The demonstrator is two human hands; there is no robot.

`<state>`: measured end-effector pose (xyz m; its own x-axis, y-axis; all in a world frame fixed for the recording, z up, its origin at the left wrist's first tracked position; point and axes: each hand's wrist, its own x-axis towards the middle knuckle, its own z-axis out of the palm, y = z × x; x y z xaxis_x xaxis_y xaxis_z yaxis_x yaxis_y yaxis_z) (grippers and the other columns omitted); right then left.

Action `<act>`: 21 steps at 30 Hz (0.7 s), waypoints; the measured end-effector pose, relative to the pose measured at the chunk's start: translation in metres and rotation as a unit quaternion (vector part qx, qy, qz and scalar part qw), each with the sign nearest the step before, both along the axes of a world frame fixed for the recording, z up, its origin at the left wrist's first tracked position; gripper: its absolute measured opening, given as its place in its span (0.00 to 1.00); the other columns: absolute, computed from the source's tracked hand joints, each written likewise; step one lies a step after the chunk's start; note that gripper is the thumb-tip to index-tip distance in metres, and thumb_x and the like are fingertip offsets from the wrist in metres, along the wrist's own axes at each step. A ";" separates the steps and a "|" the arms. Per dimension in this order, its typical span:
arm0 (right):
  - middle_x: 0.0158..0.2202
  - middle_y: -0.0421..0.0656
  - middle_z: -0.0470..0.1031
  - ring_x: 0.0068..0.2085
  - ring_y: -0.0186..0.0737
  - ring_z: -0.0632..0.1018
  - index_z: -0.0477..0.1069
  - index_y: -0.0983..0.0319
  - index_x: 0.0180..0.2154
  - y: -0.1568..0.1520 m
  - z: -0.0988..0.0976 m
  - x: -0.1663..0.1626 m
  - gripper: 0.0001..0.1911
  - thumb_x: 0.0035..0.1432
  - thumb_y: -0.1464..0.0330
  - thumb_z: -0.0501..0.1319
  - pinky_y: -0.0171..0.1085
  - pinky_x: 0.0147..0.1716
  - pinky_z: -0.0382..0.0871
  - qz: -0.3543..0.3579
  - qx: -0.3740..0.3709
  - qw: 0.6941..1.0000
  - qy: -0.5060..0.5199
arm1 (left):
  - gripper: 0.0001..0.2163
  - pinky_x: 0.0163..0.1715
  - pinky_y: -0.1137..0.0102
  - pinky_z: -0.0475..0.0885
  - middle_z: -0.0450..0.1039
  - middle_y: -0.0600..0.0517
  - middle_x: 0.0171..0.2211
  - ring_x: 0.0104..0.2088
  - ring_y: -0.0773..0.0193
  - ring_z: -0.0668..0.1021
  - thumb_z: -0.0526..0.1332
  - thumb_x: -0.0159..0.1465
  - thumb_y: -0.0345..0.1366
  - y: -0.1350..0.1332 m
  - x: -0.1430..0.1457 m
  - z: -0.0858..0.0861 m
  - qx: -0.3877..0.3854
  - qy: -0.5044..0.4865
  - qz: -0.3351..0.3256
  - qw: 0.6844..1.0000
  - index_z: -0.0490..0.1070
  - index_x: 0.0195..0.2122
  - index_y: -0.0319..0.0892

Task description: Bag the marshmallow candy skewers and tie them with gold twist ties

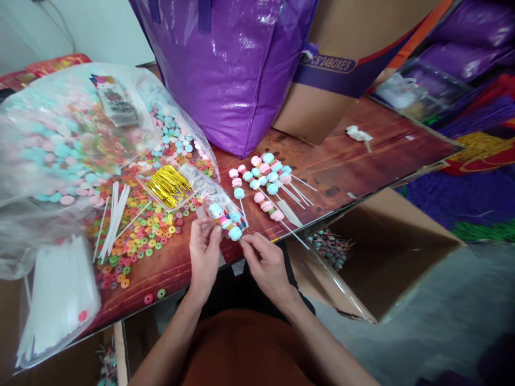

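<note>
A candy skewer (235, 233) with blue and pink pieces lies in a clear printed wrapper (215, 198) near the table's front edge. My left hand (204, 252) pinches the wrapper's near left side, thumb and forefinger close together beside the candy. At the lower end of the skewer, my right hand (265, 260) is closed in a pinch; its fingertips hide the stick. Just beyond my right hand lie several finished candy skewers (265, 174) of pink and blue pieces on white sticks. One separate skewer (269, 206) points its stick over the table edge.
Loose ring candies (148, 236), white sticks (115, 220) and a tray of gold twist ties (169, 185) spread leftward. A big candy bag (52, 134) and a bag of white sleeves (60, 295) lie farther left. A purple bag (233, 69) and carton (341, 80) stand behind; an open box (386, 257) sits below right.
</note>
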<state>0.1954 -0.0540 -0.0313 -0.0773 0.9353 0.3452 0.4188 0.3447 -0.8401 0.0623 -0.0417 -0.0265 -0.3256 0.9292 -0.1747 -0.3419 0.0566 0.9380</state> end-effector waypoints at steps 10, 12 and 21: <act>0.30 0.43 0.74 0.30 0.36 0.74 0.72 0.61 0.37 -0.001 -0.003 -0.003 0.10 0.68 0.73 0.53 0.35 0.33 0.69 0.003 0.052 0.998 -0.032 | 0.04 0.39 0.72 0.73 0.79 0.52 0.32 0.34 0.64 0.79 0.70 0.56 0.32 0.007 -0.004 -0.011 -0.017 0.066 0.007 0.998 0.78 0.33 0.41; 0.30 0.43 0.74 0.30 0.36 0.74 0.72 0.61 0.36 0.000 -0.002 -0.003 0.10 0.68 0.73 0.53 0.35 0.33 0.69 0.006 0.055 0.998 -0.029 | 0.05 0.39 0.71 0.73 0.79 0.52 0.32 0.34 0.63 0.79 0.70 0.56 0.32 0.007 -0.005 -0.012 -0.029 0.050 0.013 0.998 0.79 0.34 0.41; 0.29 0.41 0.72 0.29 0.34 0.73 0.71 0.61 0.34 0.000 -0.002 -0.002 0.09 0.67 0.74 0.54 0.33 0.32 0.67 0.013 0.020 1.000 -0.005 | 0.04 0.36 0.71 0.73 0.78 0.52 0.32 0.33 0.64 0.79 0.64 0.60 0.34 0.008 -0.011 -0.012 0.008 0.212 -0.010 0.977 0.76 0.36 0.42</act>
